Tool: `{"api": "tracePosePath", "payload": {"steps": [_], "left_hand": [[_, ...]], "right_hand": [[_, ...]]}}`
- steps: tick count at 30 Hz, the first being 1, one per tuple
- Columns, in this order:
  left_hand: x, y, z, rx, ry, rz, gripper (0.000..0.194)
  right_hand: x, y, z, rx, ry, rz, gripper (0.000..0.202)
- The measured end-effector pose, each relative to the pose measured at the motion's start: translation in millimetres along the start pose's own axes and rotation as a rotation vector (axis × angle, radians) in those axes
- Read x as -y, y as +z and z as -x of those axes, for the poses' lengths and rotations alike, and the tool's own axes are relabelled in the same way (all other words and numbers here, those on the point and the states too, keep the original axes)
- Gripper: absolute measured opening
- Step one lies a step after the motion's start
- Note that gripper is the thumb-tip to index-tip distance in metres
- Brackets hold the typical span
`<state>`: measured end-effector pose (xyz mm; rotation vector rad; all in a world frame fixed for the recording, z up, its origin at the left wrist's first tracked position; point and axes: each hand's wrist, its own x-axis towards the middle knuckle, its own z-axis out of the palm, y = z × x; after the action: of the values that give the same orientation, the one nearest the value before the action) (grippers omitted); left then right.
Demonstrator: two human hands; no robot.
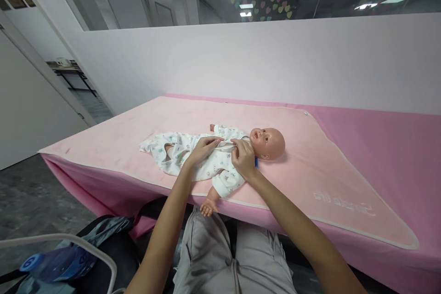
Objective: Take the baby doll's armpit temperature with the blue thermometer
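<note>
A baby doll (272, 143) lies on its back, head to the right, dressed in a white printed romper (213, 165). My left hand (206, 148) is over the romper's front, its fingertips closed on the fabric near the chest. Close to the doll's neck, my right hand (243, 156) pinches the romper's edge between thumb and fingers. A pale strip of the cloth runs between both hands. One doll hand (209, 206) hangs past the table's near edge. Something small and blue (256, 162) shows beside the doll's neck, partly hidden.
A peach mat (310, 179) covers much of the table, over a pink cloth (365, 147). A white wall with a window stands behind. At lower left, a blue-capped plastic bottle (62, 264) lies on a dark seat beside a pale curved bar (86, 244).
</note>
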<state>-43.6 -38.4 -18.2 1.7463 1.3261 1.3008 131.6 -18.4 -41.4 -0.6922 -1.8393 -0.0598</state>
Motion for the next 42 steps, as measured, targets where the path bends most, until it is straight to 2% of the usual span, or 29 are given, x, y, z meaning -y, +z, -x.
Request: {"api": "tracePosePath", "payload": {"steps": [6, 12, 17, 21, 23, 26, 30, 33, 37, 40, 42], "left_hand": [[-4.2, 0.4, 0.6, -0.040, 0.009, -0.024, 0.034], [-9.6, 1.8, 4.1, -0.003, 0.084, -0.043, 0.029], [-7.7, 4.7, 6.0, -0.004, 0.071, -0.055, 0.032], [-7.1, 5.1, 6.2, -0.014, 0.056, -0.045, 0.033], [-7.4, 5.0, 6.0, -0.017, 0.051, -0.032, 0.032], [-6.3, 4.8, 5.4, -0.041, 0.050, 0.014, 0.031], [-0.4, 3.7, 3.4, -0.097, 0.076, 0.088, 0.032], [6.4, 2.3, -0.4, -0.164, 0.065, 0.097, 0.032], [15.5, 2.0, -8.3, -0.285, -0.013, 0.064, 0.029], [19.7, 3.0, -12.7, -0.356, -0.034, 0.068, 0.026], [20.9, 3.5, -14.0, -0.356, -0.031, 0.094, 0.025]], "right_hand": [[-2.3, 3.5, 0.8, -0.014, 0.043, 0.054, 0.032], [-3.5, 2.1, -1.9, 0.087, 0.021, 0.177, 0.026], [15.1, -28.0, 0.2, 0.152, 0.017, 0.290, 0.019], [24.8, -62.2, 31.9, 0.149, 0.159, 0.345, 0.016], [22.7, -74.7, 51.4, 0.224, 0.226, 0.422, 0.013], [15.2, -84.8, 71.7, 0.335, 0.226, 0.530, 0.015], [10.1, -91.0, 81.6, 0.371, 0.251, 0.536, 0.021], [14.5, -100.5, 85.3, 0.313, 0.309, 0.506, 0.022], [32.1, -126.3, 78.7, 0.121, 0.288, 0.501, 0.022], [49.6, -143.2, 54.0, 0.004, 0.223, 0.481, 0.017], [55.9, -141.3, 29.9, -0.043, 0.166, 0.426, 0.014]]}}
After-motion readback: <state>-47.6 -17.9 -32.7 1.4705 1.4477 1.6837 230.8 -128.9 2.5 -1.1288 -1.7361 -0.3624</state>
